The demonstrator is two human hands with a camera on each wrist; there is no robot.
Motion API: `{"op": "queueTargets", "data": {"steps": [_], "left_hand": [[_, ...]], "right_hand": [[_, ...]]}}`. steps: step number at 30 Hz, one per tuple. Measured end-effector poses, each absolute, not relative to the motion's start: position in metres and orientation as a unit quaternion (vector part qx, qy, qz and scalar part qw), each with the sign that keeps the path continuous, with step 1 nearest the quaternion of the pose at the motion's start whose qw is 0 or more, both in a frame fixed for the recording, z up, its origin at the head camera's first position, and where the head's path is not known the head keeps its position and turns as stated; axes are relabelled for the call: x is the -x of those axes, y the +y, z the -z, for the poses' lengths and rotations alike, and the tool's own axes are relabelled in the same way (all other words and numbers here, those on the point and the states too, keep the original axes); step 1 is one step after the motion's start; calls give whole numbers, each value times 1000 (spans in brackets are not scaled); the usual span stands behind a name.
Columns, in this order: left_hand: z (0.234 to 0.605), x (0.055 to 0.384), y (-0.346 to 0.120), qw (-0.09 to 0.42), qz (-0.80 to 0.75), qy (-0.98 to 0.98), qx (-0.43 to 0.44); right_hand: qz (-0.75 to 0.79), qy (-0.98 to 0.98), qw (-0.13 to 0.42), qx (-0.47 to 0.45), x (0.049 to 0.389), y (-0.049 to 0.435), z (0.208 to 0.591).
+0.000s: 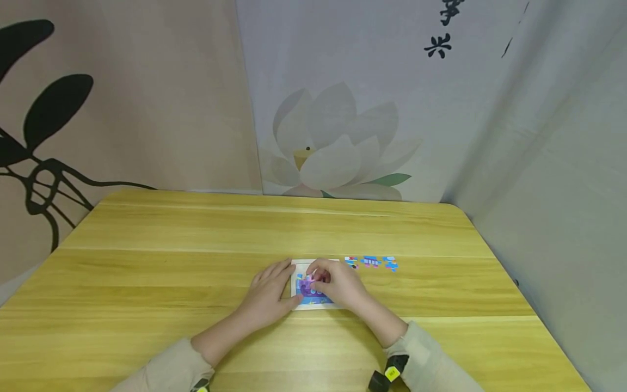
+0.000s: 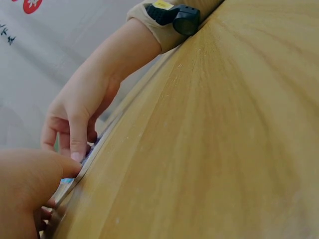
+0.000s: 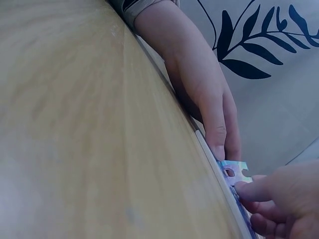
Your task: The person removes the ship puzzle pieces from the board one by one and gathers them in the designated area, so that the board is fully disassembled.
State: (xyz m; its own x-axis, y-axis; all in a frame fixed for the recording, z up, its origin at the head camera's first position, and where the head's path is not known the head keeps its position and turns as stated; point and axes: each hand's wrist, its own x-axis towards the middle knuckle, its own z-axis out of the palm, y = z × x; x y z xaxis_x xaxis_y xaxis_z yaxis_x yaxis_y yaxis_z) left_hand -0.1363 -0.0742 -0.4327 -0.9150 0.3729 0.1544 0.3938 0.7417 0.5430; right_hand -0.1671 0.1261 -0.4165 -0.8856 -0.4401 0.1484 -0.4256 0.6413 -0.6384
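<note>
A small jigsaw puzzle in a white frame (image 1: 318, 306) lies on the table, partly filled with blue and purple picture pieces. My left hand (image 1: 268, 294) rests along the frame's left side, fingers extended, its thumb touching the lower left edge. Over the puzzle, my right hand (image 1: 340, 283) pinches a puzzle piece (image 3: 240, 168) between thumb and fingers. That piece is tilted up from the frame in the right wrist view and has a notched edge. The right hand hides the frame's right part.
Several loose puzzle pieces (image 1: 370, 261) lie in a row just right of the frame's top corner. The wooden table (image 1: 171, 261) reaches back to a curtain (image 1: 343, 65) with a printed lotus.
</note>
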Motion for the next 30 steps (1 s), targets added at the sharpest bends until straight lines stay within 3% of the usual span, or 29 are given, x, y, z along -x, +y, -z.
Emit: {"op": "queueTargets", "data": {"steps": [30], "left_hand": [[431,136,-75,11,289,-936,202]], "right_hand": [[506,831,101,207,178,147,412]]}}
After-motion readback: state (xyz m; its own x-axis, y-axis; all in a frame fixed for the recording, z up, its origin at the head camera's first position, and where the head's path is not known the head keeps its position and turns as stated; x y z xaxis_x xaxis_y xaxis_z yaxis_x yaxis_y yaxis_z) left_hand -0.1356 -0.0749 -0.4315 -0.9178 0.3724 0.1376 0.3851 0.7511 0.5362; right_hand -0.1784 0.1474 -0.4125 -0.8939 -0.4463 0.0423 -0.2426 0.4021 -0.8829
